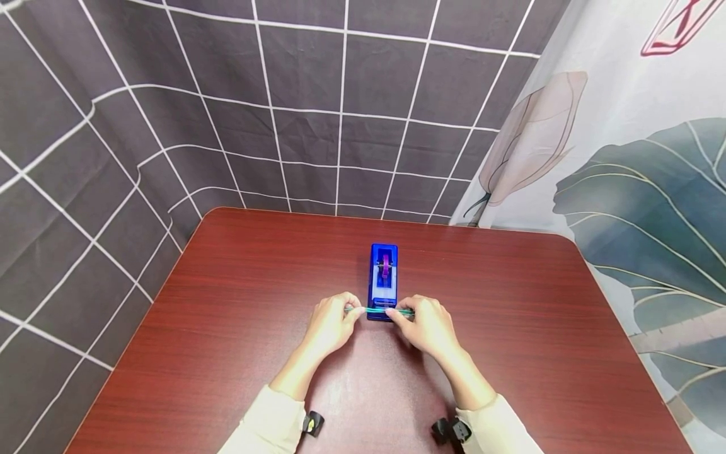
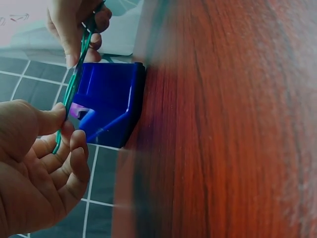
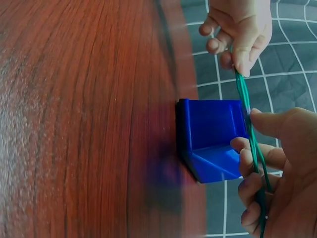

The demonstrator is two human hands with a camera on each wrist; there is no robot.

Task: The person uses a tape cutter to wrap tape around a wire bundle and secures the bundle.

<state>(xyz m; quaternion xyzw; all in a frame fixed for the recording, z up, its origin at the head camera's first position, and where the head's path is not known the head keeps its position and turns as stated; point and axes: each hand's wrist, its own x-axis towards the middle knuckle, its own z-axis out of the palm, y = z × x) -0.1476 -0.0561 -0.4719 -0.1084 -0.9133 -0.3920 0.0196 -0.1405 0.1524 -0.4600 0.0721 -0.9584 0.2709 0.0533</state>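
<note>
A bundle of thin green cords (image 1: pixel 375 309) stretches sideways between the two hands, held above the front end of a blue tape dispenser (image 1: pixel 384 295). The left hand (image 1: pixel 331 323) pinches one end of the bundle between thumb and fingers. Toward the other end, the right hand (image 1: pixel 429 325) pinches it with thumb and fingertips. In the right wrist view, loose cord ends (image 3: pixel 262 198) run down across the right hand's curled fingers. A purple tape roll (image 1: pixel 386 266) sits inside the dispenser, which stands on the table.
The reddish-brown wooden table (image 1: pixel 255 271) spreads around the dispenser. Behind it hangs a dark grey cloth with a white grid (image 1: pixel 306 82); at right is a white curtain (image 1: pixel 607 107) with leaf prints. Small black wrist cameras (image 1: pixel 313 424) sit by the sleeves.
</note>
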